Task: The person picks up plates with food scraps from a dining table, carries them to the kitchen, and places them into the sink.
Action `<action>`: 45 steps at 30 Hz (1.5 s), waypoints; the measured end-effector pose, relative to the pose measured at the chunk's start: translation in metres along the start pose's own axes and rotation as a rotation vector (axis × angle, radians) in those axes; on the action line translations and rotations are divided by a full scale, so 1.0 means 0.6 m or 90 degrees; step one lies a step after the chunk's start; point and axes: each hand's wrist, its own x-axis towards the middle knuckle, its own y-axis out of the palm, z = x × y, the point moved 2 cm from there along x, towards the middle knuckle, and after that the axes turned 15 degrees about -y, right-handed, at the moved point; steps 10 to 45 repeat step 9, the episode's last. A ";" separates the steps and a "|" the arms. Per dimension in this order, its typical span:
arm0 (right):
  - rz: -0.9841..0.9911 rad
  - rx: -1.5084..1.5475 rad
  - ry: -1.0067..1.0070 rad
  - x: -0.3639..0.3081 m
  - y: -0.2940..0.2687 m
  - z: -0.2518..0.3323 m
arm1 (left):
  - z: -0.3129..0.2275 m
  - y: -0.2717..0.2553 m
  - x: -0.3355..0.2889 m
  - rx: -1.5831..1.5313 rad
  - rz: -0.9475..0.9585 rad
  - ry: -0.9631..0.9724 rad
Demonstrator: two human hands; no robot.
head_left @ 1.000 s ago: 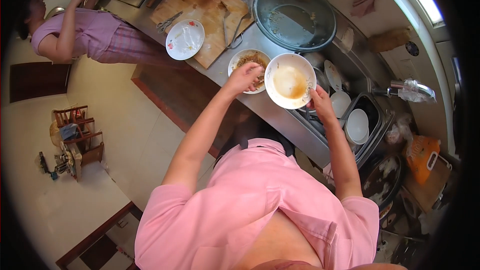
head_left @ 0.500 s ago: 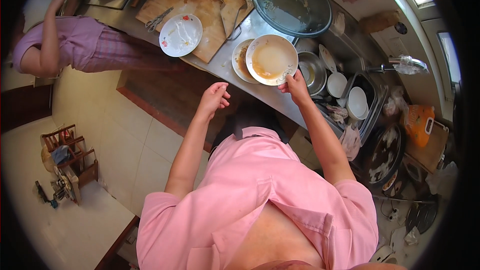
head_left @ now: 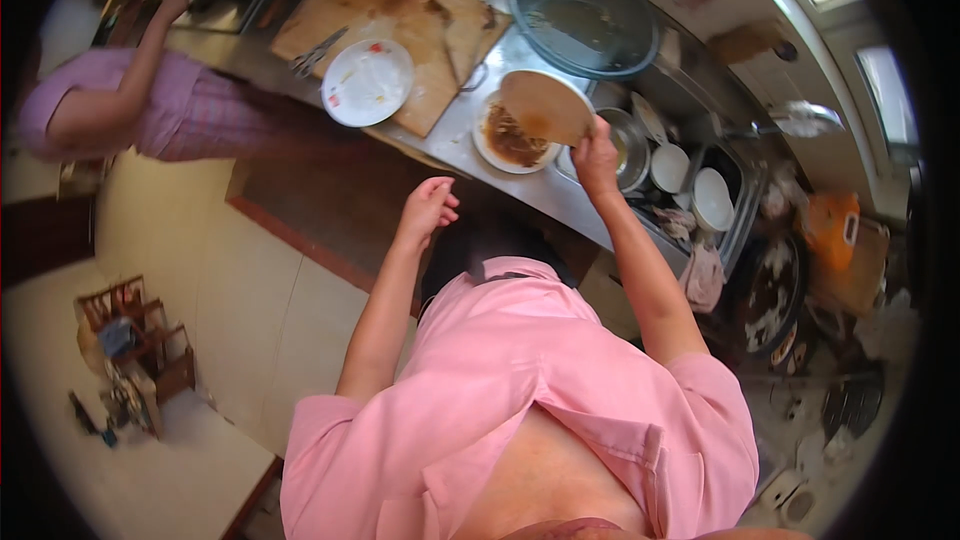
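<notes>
My right hand (head_left: pixel 598 157) grips a shallow dish (head_left: pixel 545 100) by its near right rim. This dish is tilted steeply over a white plate (head_left: pixel 487 148) on the steel counter, and its inner face looks brown and wet. Dark brown food scraps (head_left: pixel 513 138) lie in the lower plate. Whether the two rims touch I cannot tell. My left hand (head_left: pixel 430 208) hangs in front of the counter's edge, fingers curled in, with nothing visible in it. To its upper left a white plate with red marks (head_left: pixel 367 83) sits partly on the cutting board.
Beyond the dishes stands a large basin (head_left: pixel 585 25) of cloudy water. A wooden cutting board (head_left: pixel 345 0) carries a cleaver (head_left: pixel 462 40), with scissors (head_left: pixel 318 52) near its left edge. Bowls (head_left: pixel 712 198) fill the sink at right, below a faucet (head_left: pixel 800 120). Another person (head_left: pixel 150 105) stands left.
The dish in my right hand has gone from nearly level to steeply tilted, baring the scraps in the plate below. My left hand stays about where it was. The other person's arm has shifted.
</notes>
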 end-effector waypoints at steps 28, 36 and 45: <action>-0.100 0.066 -0.141 0.015 0.052 0.035 | 0.009 -0.057 0.023 0.039 -0.026 -0.026; -0.100 0.066 -0.141 0.015 0.052 0.035 | 0.009 -0.057 0.023 0.039 -0.026 -0.026; -0.100 0.066 -0.141 0.015 0.052 0.035 | 0.009 -0.057 0.023 0.039 -0.026 -0.026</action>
